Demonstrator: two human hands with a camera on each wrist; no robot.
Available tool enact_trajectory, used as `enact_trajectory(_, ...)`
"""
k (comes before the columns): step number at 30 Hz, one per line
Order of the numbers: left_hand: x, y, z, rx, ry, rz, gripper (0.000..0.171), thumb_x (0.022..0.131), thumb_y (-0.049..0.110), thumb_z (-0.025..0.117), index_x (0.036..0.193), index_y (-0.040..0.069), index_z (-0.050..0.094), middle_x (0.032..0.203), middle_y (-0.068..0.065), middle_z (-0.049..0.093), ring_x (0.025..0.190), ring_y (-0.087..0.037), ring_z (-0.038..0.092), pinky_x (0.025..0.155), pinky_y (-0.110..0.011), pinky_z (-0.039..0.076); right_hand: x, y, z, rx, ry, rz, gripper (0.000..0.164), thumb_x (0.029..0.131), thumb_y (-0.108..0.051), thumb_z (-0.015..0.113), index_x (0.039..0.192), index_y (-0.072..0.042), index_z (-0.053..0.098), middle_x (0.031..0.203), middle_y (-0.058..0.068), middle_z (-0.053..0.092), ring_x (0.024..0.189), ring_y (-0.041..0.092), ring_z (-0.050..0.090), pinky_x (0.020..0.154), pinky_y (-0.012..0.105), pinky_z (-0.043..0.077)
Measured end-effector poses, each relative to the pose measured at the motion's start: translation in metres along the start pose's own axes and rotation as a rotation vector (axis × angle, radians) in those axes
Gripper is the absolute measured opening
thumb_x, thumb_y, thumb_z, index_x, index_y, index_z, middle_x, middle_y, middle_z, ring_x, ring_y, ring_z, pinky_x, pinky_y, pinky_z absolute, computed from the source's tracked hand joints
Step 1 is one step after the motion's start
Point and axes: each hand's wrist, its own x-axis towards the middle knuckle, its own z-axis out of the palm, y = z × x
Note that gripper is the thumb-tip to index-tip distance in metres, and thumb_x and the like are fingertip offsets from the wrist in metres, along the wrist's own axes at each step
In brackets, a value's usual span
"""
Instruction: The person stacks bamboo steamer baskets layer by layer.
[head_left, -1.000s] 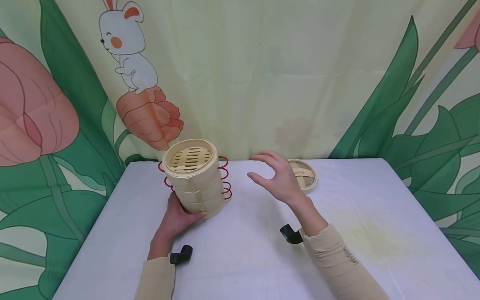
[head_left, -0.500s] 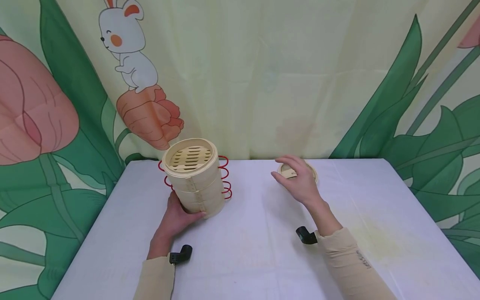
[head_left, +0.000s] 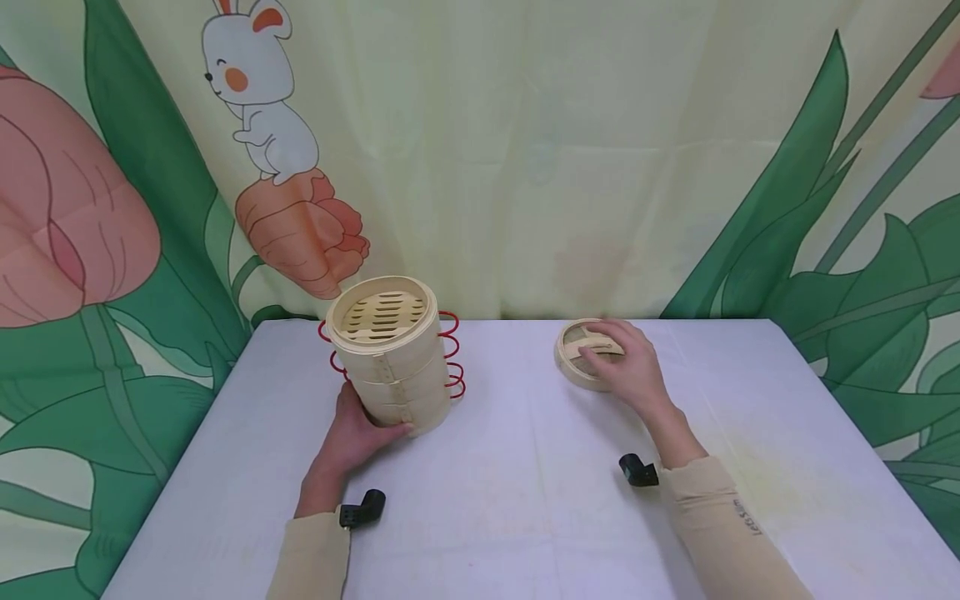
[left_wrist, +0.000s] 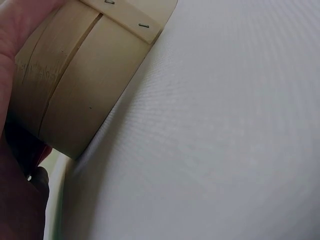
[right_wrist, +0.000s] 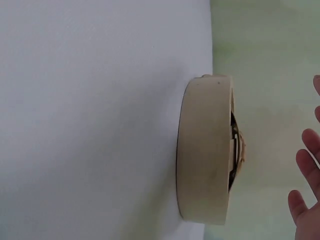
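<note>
A stack of pale bamboo steamer baskets (head_left: 401,379) stands on the left of the table, its slatted top showing and red loops sticking out at both sides. My left hand (head_left: 358,433) grips the stack low down, thumb across the front and fingers round its left side; the left wrist view shows the basket wall (left_wrist: 80,85) beside that hand. To the right lies a round bamboo lid (head_left: 572,367) with a strap handle across its top. Above the lid hovers my right hand (head_left: 630,367), fingers spread and apart from it in the right wrist view, where the lid's side (right_wrist: 204,150) shows.
A white cloth (head_left: 495,492) covers the table. Behind its back edge hangs a printed curtain (head_left: 570,167) with a rabbit, a carrot and large leaves. A black wrist camera (head_left: 637,471) juts from each sleeve.
My right hand has moved rightward from between the stack and the lid to above the lid, uncovering the lid's left part. My left hand and the steamer stack have stayed put.
</note>
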Motion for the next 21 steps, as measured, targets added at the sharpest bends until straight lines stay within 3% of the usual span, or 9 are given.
enact_trajectory(9, 0.002, -0.002, 0.001, -0.034, 0.011, 0.054, 0.111, 0.06, 0.022, 0.099, 0.144, 0.002, 0.03, 0.137, -0.013, 0.045, 0.127, -0.026, 0.043, 0.11, -0.046, 0.03, 0.0, 0.024, 0.0, 0.005, -0.047, 0.076, 0.033, 0.088, -0.009, 0.078, 0.119, -0.001, 0.069, 0.129, 0.019, 0.06, 0.128, 0.039, 0.047, 0.108, 0.057, 0.031)
enact_trajectory(21, 0.001, -0.001, 0.001, -0.027, 0.015, 0.042, 0.112, 0.06, 0.023, 0.1, 0.145, 0.004, 0.03, 0.137, -0.012, 0.044, 0.128, -0.026, 0.042, 0.111, -0.047, 0.029, 0.0, 0.05, 0.004, 0.048, -0.16, 0.199, 0.036, 0.092, -0.011, 0.076, 0.125, -0.002, 0.066, 0.142, 0.02, 0.052, 0.137, 0.042, 0.038, 0.111, 0.058, 0.027)
